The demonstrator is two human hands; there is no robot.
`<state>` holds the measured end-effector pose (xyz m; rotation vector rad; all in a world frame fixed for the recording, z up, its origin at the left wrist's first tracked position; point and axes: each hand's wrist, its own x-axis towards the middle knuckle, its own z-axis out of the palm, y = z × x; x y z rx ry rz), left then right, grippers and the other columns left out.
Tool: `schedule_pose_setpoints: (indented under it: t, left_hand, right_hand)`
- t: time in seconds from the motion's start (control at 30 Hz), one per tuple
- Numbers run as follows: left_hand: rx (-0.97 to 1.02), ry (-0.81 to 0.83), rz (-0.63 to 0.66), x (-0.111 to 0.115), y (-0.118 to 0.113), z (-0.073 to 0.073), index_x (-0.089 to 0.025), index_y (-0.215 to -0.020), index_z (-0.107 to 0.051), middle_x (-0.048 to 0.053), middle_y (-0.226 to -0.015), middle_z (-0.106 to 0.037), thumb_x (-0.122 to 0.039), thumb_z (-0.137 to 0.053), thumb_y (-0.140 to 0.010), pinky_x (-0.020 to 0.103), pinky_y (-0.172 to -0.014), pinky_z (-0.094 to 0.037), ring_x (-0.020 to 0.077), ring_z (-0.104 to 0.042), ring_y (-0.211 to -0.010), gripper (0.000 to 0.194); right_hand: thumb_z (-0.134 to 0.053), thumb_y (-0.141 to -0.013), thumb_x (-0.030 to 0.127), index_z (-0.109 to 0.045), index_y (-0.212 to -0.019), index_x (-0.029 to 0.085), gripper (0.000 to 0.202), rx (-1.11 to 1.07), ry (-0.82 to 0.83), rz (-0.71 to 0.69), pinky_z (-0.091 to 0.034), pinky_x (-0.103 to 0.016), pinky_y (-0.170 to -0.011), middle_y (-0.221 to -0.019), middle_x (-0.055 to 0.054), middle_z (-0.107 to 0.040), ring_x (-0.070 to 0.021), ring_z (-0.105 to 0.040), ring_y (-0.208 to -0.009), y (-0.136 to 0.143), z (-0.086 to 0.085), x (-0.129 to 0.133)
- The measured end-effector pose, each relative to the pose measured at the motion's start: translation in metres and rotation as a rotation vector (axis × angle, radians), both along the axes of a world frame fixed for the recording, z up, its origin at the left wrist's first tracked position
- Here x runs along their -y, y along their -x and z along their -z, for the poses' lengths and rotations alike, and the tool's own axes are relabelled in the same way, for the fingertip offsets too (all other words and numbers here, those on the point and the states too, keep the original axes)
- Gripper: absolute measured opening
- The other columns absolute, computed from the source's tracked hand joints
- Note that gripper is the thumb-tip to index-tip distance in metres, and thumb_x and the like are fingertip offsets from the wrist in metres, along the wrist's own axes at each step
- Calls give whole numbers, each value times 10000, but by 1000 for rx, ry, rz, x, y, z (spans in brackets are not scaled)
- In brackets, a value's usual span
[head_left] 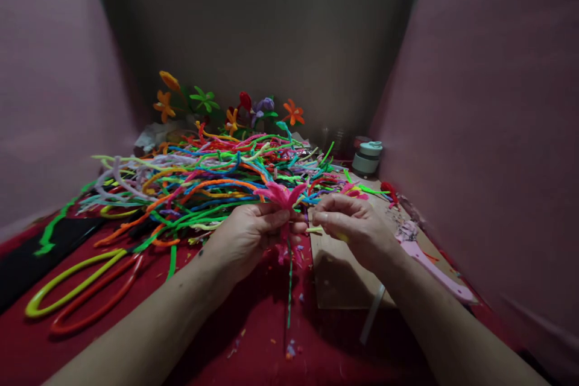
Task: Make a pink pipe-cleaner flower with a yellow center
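My left hand is closed around a pink pipe-cleaner flower, pinching it just below its spread petals. More pink fuzzy petals hang beneath the fingers, and a thin green twisted stem points down towards the red tabletop. To the right of the flower, my right hand is closed in a pinch, thumb against forefinger. A short pale yellow pipe cleaner sticks out under its fingers towards the left hand; the rest of it is mostly hidden by the palm.
A large heap of coloured pipe cleaners lies behind my hands. Finished flowers stand at the back. Scissors with yellow and red handles lie left. A board, pink-handled tool and lidded jar are right.
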<state>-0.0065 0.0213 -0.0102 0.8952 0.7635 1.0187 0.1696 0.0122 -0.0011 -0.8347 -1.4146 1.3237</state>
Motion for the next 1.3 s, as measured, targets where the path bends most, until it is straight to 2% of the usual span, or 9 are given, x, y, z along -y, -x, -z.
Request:
schedule_pose_setpoints:
  t: [0.2, 0.33, 0.5, 0.7, 0.9, 1.0, 1.13, 1.2, 1.3]
  left_hand:
    - [-26, -3, 41, 3, -3, 4, -96, -812, -690, 88, -718, -696, -136, -659, -696, 270, -619, -535, 166, -650, -627, 126]
    - [4, -27, 71, 4, -6, 4, -93, -786, -690, 67, -661, -675, -161, -676, -688, 253, -578, -518, 143, -625, -569, 120]
    - [-15, -55, 112, 4, -9, 5, -93, -783, -686, 60, -632, -661, -207, -678, -692, 252, -533, -494, 140, -604, -534, 146]
    - [-87, -12, 67, 6, -10, 4, -103, -805, -691, 53, -646, -666, -197, -730, -620, 281, -563, -504, 158, -619, -557, 211]
    - [-160, -94, 38, 5, -8, 7, -123, -828, -702, 38, -680, -672, -211, -724, -633, 245, -594, -477, 132, -607, -588, 215]
    - [-188, -159, 36, 5, -7, 7, -131, -842, -705, 34, -706, -680, -211, -710, -655, 203, -592, -448, 108, -590, -610, 203]
    - [-194, -206, 22, 4, -7, 7, -131, -842, -697, 39, -735, -677, -225, -684, -685, 226, -652, -445, 125, -588, -662, 183]
    - [-175, -202, 18, 4, -6, 7, -125, -810, -694, 42, -740, -673, -216, -680, -686, 238, -666, -446, 131, -587, -668, 154]
    - [-100, -154, 50, 5, -5, 5, -125, -806, -695, 42, -735, -669, -171, -681, -671, 228, -651, -450, 125, -587, -653, 143]
  right_hand:
    - [-612, -679, 150, -573, -595, 154, 93, -110, 83, -57, -339, -178, -486, -523, 60, -501, -37, -418, -462, 8, 2, 3]
    - [-604, -701, 176, -579, -616, 154, 92, -118, 120, -88, -357, -181, -463, -534, 40, -559, -53, -471, -457, 11, 8, 2]
    - [-599, -709, 200, -611, -671, 154, 61, -143, 142, -121, -426, -215, -530, -575, 21, -589, -86, -540, -518, 14, 12, 2]
    - [-651, -650, 267, -595, -667, 159, 123, -155, 237, -29, -422, -233, -488, -568, 30, -565, -89, -504, -462, 19, 14, 4]
    - [-661, -637, 285, -568, -593, 141, 177, 58, 37, 175, -423, -257, -599, -581, 18, -551, -118, -517, -594, 20, 17, 2]
    - [-620, -671, 258, -604, -659, 136, 124, 124, -38, 248, -420, -253, -624, -636, 8, -586, -117, -518, -622, 20, 18, 2]
    - [-608, -677, 209, -612, -709, 145, 72, 154, -120, 326, -417, -242, -632, -669, 7, -594, -116, -517, -642, 23, 18, 5]
    - [-608, -686, 202, -620, -734, 154, 69, 149, -148, 318, -420, -245, -638, -685, 5, -599, -119, -517, -655, 24, 18, 5]
    - [-596, -728, 236, -662, -776, 170, 105, 90, -124, 198, -433, -271, -696, -740, -9, -620, -137, -535, -727, 23, 20, 6]
